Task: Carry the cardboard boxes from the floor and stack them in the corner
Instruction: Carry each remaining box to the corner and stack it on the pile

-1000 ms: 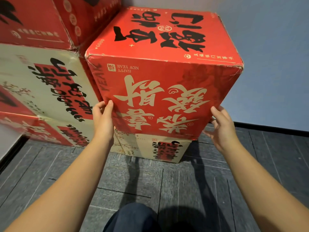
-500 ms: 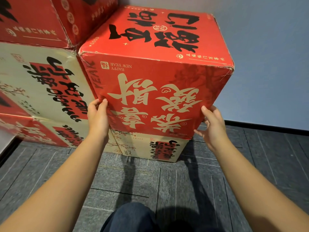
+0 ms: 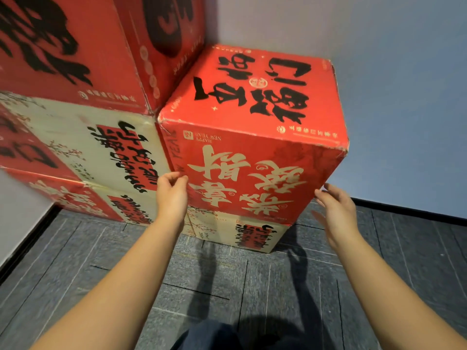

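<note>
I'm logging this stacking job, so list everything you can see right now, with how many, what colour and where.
red box: one, red with black and cream lettering, front stack, on top of a cream box
cream box: one, cream with a red label, on the floor under the red box
left stack boxes: at least four partly in view, red and cream, piled against the left wall, taller than the front stack
floor: dark grey tiles
wall: pale blue-grey, with a black skirting along its foot
trouser leg: dark blue, bottom edge
left hand: at the red box's lower left corner, fingers loosely curled
right hand: open, beside the red box's lower right corner
</note>
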Motion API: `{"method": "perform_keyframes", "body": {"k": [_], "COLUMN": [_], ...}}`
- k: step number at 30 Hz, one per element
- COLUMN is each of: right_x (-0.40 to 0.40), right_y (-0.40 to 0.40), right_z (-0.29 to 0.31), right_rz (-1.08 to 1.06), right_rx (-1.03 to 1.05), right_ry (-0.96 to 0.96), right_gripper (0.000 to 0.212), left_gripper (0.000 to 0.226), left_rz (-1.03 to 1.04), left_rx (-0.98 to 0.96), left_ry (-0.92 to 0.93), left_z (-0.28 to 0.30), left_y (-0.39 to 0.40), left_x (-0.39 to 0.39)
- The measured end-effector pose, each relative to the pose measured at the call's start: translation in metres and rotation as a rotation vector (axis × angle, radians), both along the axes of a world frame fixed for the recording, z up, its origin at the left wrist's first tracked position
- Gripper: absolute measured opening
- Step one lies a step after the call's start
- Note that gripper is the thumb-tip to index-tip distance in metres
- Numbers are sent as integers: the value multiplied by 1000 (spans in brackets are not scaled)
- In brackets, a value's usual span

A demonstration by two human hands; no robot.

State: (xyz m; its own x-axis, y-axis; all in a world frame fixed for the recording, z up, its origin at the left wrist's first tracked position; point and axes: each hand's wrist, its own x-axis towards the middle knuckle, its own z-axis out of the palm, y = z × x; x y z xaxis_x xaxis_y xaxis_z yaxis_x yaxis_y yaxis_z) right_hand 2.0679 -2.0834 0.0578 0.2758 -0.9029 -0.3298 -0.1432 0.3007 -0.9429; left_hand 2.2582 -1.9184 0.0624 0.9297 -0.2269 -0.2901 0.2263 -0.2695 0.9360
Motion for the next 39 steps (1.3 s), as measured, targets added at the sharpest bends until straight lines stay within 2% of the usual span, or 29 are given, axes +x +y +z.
{"method": "perform_keyframes", "body": {"k": [3,5,7,14,19,24,29,33,39], "right_x": [-6,-4,1,35,63,82,101,104,66], "right_y": [2,6,13,57,98,146,207,271,395], "right_z": [53,101,153,345,450,495,524,543,545], "right_rz": [-66,-63,-31,159,308,518,781,1035,1485], "right_rx": [4,4,12,9,-12,-37,-34,-19,-3], "right_ry": [69,89,80,-10,-100,-129,-143,-195,-193], "right_gripper": [9,22,29,26,25,22,18,17,20], "left_gripper": [17,12,20,30,23,19,23,23,21], "left_rz": [-91,-121,-144,-179,-144,-20,235,502,915], "left_rx": [29,20,-10,-86,-107,-112,-116,-128,-150], "left_ry": [64,81,87,27,-17,-60,-124,-149,-186], "left_z": [58,110,164,355,444,485,514,528,529], "left_y": [4,6,7,35,77,145,224,290,386], "left_x": [-11,-16,-18,-26,-22,-26,-49,-94,-207]}}
